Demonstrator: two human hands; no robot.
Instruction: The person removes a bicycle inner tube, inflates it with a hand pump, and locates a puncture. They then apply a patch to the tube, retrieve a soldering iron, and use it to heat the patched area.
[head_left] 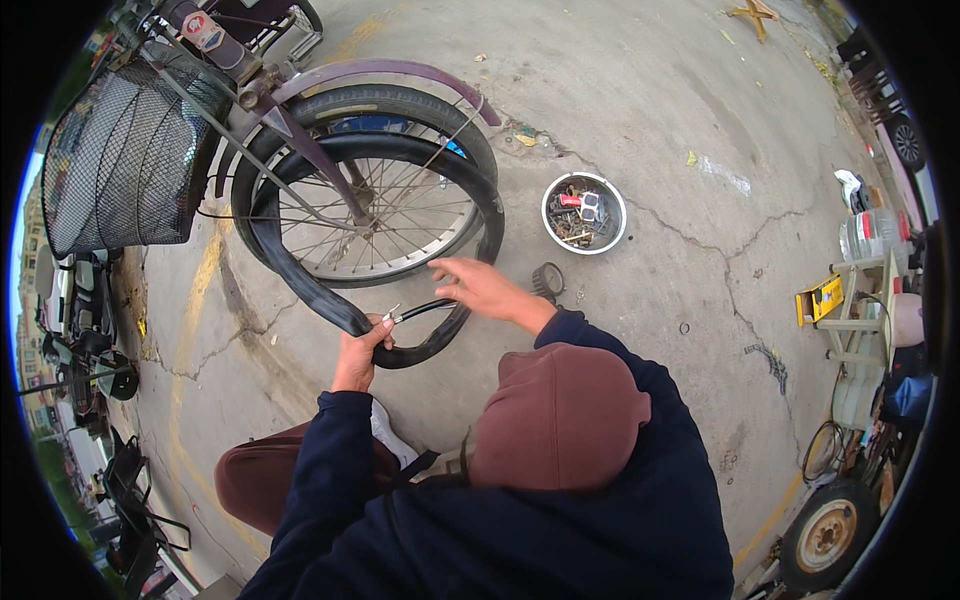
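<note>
A black inner tube (292,275), plump with air, hangs in a loop over the front of the bicycle's spoked wheel (440,232). My left hand (362,350) is closed around the lower part of this tube. Just beside its fingertips, a small metal clip-on pump head (393,315) sits at the tube, apparently at the valve. A thin black hose (428,308) runs from the pump head toward my right hand (484,290). That hand is held over the tube's right side with fingers apart and nothing seen in them.
A purple bicycle fork (318,160) and mudguard rise over the wheel, with a wire basket (130,160) at left. On the cracked concrete stands a white-rimmed bowl (617,238) of small metal parts. A dark ring-shaped part (548,280) lies near my right wrist. A spare wheel (828,535) is at lower right.
</note>
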